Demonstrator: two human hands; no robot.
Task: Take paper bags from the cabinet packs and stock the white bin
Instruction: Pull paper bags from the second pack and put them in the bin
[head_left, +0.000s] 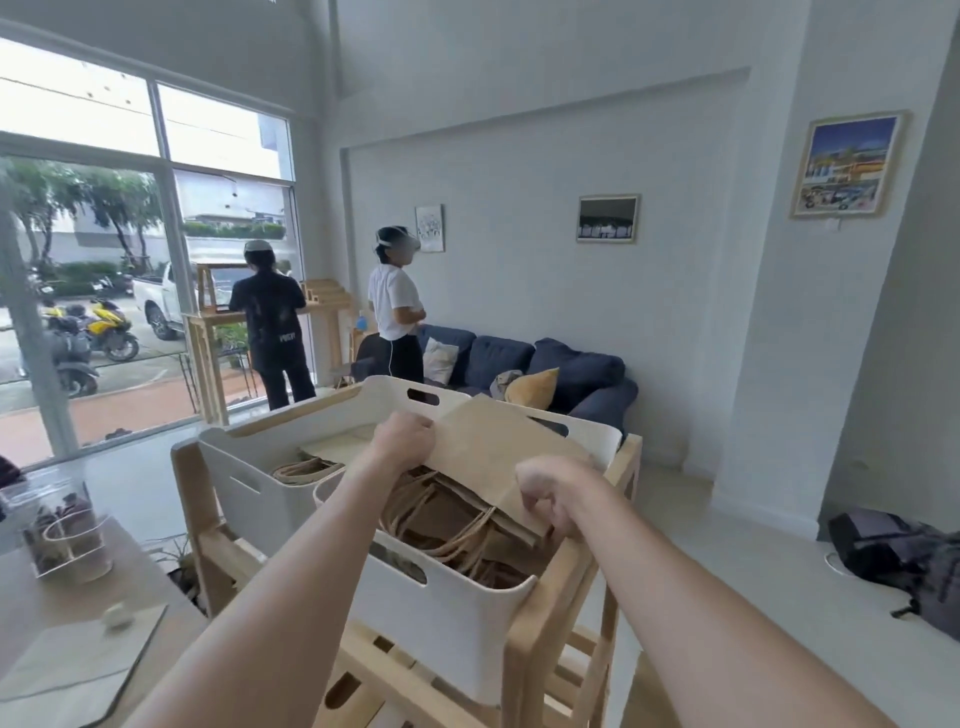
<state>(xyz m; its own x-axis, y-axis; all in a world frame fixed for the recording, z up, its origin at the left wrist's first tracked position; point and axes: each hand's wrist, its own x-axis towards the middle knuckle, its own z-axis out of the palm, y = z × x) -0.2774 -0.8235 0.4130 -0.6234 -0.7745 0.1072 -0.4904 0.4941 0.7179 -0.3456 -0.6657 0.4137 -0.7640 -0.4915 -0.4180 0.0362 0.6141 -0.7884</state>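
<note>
Head view, both hands' fingers (540, 499) gripping paper bag (493, 447) over white bin (457, 613) — second bin (244, 483) beside, sofa (545, 364) behind.

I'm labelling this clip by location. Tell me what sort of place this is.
Probably a small cafe or shop front room. A floor-to-ceiling glass window faces a street, a dark blue fabric sofa sits beneath framed pictures, and white plastic bins of brown paper carrier bags sit on a pale wooden rack.

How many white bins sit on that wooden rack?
2: a near white bin stuffed with paper bags, and another white bin behind-left. Others may be hidden.
</note>
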